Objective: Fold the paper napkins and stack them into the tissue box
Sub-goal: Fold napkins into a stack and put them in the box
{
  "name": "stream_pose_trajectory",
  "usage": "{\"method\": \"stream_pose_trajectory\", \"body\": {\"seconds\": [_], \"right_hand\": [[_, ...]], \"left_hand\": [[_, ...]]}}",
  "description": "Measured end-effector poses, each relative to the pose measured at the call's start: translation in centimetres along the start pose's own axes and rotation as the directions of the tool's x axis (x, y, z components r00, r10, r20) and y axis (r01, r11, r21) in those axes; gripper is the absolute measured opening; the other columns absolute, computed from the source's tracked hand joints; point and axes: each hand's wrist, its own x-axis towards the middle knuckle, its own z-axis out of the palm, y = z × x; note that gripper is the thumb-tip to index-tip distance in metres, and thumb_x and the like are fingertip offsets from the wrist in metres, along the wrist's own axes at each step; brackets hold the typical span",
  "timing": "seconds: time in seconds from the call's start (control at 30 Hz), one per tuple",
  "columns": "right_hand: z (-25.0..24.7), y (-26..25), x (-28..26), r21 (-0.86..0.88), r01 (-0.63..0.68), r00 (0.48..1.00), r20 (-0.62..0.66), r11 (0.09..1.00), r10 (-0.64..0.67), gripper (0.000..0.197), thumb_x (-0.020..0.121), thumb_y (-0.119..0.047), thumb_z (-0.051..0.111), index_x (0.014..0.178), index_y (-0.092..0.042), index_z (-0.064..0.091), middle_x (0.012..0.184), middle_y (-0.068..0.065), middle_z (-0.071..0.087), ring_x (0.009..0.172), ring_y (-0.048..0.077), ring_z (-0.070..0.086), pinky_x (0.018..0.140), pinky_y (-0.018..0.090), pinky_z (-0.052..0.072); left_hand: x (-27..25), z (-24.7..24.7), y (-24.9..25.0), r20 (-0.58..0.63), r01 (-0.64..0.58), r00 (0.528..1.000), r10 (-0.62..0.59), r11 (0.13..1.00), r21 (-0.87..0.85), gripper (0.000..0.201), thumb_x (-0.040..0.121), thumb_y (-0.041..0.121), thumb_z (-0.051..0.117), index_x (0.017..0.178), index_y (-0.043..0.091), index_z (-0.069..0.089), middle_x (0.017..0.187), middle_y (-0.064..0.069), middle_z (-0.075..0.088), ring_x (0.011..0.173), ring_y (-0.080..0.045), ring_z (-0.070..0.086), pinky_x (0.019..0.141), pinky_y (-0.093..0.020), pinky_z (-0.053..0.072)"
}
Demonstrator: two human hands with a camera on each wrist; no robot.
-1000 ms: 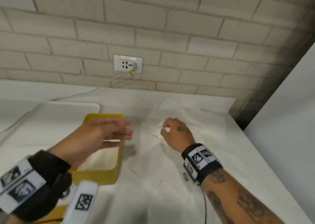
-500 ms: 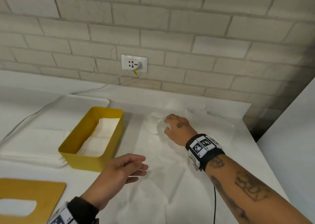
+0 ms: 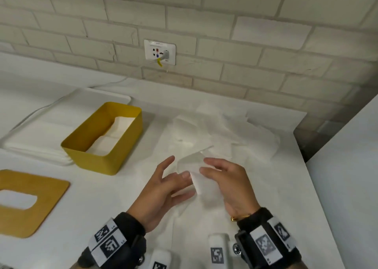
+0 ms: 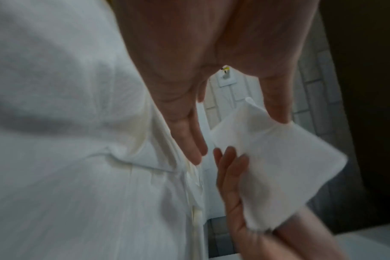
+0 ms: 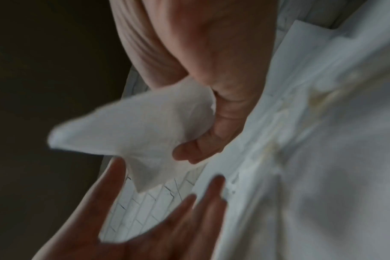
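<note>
- tissue box (image 3: pixel 106 140) sits well off to the left of both hands, folded napkins already inside
- left hand (image 3: pixel 161 189) has come up next to the right since half a sec ago, fingers spread wide, holding nothing
- right hand (image 3: pixel 227 183) now pinches a napkin (image 3: pixel 196 170), lifted off the napkin pile (image 3: pixel 225 133) it was resting on

A white brick wall (image 3: pixel 204 19) runs across twelve o'clock with a plugged-in socket plate (image 3: pixel 159 52), its white cable (image 3: pixel 36 113) trailing toward nine o'clock beside a white tray (image 3: pixel 41 133).
</note>
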Motion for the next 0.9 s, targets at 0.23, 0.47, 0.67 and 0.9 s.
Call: {"method": "stream_pose_trajectory", "body": {"seconds": [0.23, 0.47, 0.67, 0.9], "right_hand": [[0.3, 4.3, -2.9, 0.116, -0.012, 0.999, -0.028, 0.993, 0.015, 0.037, 0.081, -0.002, 0.080, 0.114, -0.016, 0.073, 0.112, -0.001, 0.075, 0.100, 0.002, 0.071, 0.083, 0.021, 0.059], [2.2, 5.7, -4.7, -0.084, 0.053, 0.997, -0.043, 0.995, -0.056, 0.040, 0.082, -0.003, 0.080, 0.115, -0.024, 0.071, 0.115, -0.009, 0.073, 0.103, -0.003, 0.068, 0.086, 0.019, 0.057], [2.7, 6.8, -5.3, -0.136, -0.046, 0.991, 0.121, 0.990, 0.063, 0.038, 0.081, 0.001, 0.079, 0.112, -0.015, 0.066, 0.098, 0.002, 0.079, 0.092, 0.019, 0.076, 0.083, 0.033, 0.060], [4.9, 7.0, -5.2, -0.236, -0.026, 0.987, 0.146, 0.971, 0.062, 0.020, 0.084, -0.015, 0.080, 0.102, -0.019, 0.071, 0.093, 0.003, 0.078, 0.087, 0.019, 0.075, 0.081, 0.036, 0.061]], "left_hand": [[-0.1, -0.3, -0.2, 0.130, 0.069, 0.989, -0.065, 0.997, -0.022, 0.048, 0.096, 0.023, 0.059, 0.142, 0.010, 0.055, 0.138, -0.017, 0.064, 0.128, -0.037, 0.061, 0.108, -0.051, 0.048], [0.6, -1.8, 1.0, -0.080, 0.040, 0.996, -0.037, 0.998, 0.041, 0.030, 0.105, 0.021, 0.052, 0.121, 0.002, 0.069, 0.116, -0.018, 0.075, 0.105, -0.031, 0.074, 0.087, -0.041, 0.059], [0.3, -5.5, 2.6, -0.115, -0.038, 0.993, 0.027, 0.995, -0.093, 0.025, 0.103, 0.015, 0.052, 0.123, 0.014, 0.067, 0.115, -0.010, 0.077, 0.100, -0.024, 0.076, 0.084, -0.041, 0.063], [-1.3, -7.8, 0.8, -0.082, 0.060, 0.994, -0.066, 0.996, -0.064, 0.032, 0.092, 0.010, 0.059, 0.124, 0.006, 0.066, 0.120, -0.016, 0.074, 0.106, -0.031, 0.074, 0.087, -0.042, 0.062]]}}
